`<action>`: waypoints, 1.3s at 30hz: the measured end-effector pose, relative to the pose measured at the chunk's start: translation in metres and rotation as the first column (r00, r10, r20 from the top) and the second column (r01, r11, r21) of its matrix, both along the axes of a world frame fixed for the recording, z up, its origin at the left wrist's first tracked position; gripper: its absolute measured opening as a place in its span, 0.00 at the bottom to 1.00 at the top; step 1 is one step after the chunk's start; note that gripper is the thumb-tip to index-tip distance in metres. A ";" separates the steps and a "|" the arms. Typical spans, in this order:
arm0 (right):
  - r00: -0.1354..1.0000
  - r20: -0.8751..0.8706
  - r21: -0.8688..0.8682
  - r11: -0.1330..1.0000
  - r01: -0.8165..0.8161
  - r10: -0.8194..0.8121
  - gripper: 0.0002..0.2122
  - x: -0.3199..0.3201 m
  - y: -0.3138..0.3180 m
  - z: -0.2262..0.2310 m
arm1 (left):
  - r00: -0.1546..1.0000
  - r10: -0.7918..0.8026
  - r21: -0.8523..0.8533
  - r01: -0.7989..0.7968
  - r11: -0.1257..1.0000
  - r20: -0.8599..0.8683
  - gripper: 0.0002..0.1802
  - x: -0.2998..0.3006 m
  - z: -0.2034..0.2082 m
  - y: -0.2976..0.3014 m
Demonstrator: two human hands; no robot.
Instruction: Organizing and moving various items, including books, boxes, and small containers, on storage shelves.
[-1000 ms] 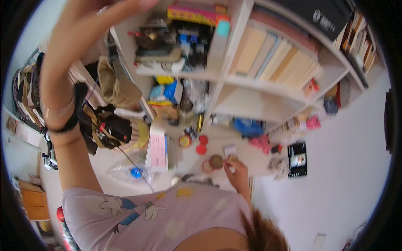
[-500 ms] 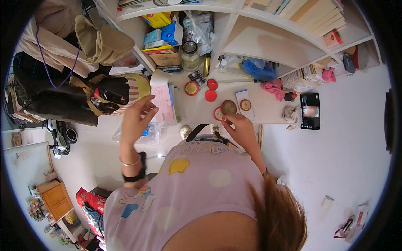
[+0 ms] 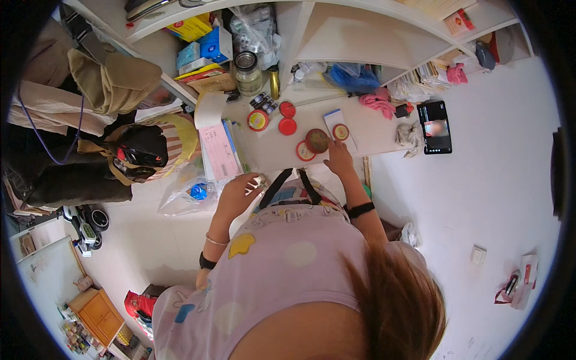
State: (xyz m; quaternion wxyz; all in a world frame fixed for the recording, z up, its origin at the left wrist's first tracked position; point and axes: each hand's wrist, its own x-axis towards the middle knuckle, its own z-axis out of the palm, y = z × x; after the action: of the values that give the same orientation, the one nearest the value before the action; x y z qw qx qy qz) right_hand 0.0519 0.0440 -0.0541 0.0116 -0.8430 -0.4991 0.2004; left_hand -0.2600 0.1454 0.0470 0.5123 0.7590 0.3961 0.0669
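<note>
My left hand point(image 3: 239, 193) hovers by the table's front edge, below the pink form pad point(image 3: 218, 150). Its fingers are loosely bent and apart, holding nothing I can see. Across the table, my right hand point(image 3: 340, 162) reaches over the edge with thumb and fingers apart. Its fingertips are close beside a round brown-topped tin point(image 3: 317, 141); whether they touch it I cannot tell. That tin partly overlaps a red-rimmed round tin point(image 3: 305, 152). Another small red-rimmed tin point(image 3: 341, 132) lies on a white and blue card point(image 3: 332, 119), just beyond the right fingers.
Farther back lie a yellow and red tin point(image 3: 258, 120), two red lids point(image 3: 287, 126) and small dark bottles point(image 3: 262, 102). A glass jar point(image 3: 248, 75) stands at the shelf. On the right is a phone point(image 3: 435, 127). A striped bag point(image 3: 180, 141) sits left.
My left hand has moved right and nearer to my body, away from the form pad. My right hand has shifted to the right side of the brown-topped tin. The view has shifted slightly.
</note>
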 end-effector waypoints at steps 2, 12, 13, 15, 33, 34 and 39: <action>0.986 0.080 0.095 0.983 -0.156 0.148 0.41 0.010 0.011 -0.011 | 0.999 -0.030 -0.030 0.029 0.999 -0.024 0.20 0.013 -0.011 0.000; 0.876 -0.024 0.205 0.860 -0.468 0.482 0.46 0.031 0.048 -0.005 | 1.000 -0.009 -0.147 0.008 0.989 -0.003 0.24 0.069 -0.077 -0.008; 0.873 -0.026 0.205 0.857 -0.473 0.487 0.46 0.023 0.052 0.000 | 0.998 0.055 -0.261 -0.052 0.964 0.003 0.24 0.076 -0.081 -0.010; 0.824 -0.121 0.341 0.803 -0.489 0.553 0.47 -0.002 0.056 0.009 | 0.959 0.277 -0.439 -0.224 0.870 0.061 0.25 0.092 -0.099 -0.015; 0.838 -0.150 0.339 0.823 -0.455 0.525 0.34 0.003 0.054 -0.012 | 0.552 0.820 -0.481 -0.683 0.549 0.153 0.22 0.109 -0.179 -0.048; 0.790 -0.163 0.366 0.780 -0.507 0.590 0.34 -0.003 0.055 -0.011 | 0.548 0.822 -0.480 -0.686 0.547 0.154 0.22 0.113 -0.181 -0.048; 0.729 -0.099 0.402 0.697 -0.593 0.677 0.35 -0.018 0.055 -0.011 | 0.634 0.742 -0.445 -0.613 0.653 0.216 0.20 0.116 -0.199 -0.046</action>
State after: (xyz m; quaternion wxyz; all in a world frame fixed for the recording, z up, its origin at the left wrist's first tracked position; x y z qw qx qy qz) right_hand 0.0339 0.0988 -0.0647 0.1480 -0.5701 -0.7826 0.2015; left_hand -0.1437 0.0990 -0.1523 0.6333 0.4245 0.5533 0.3355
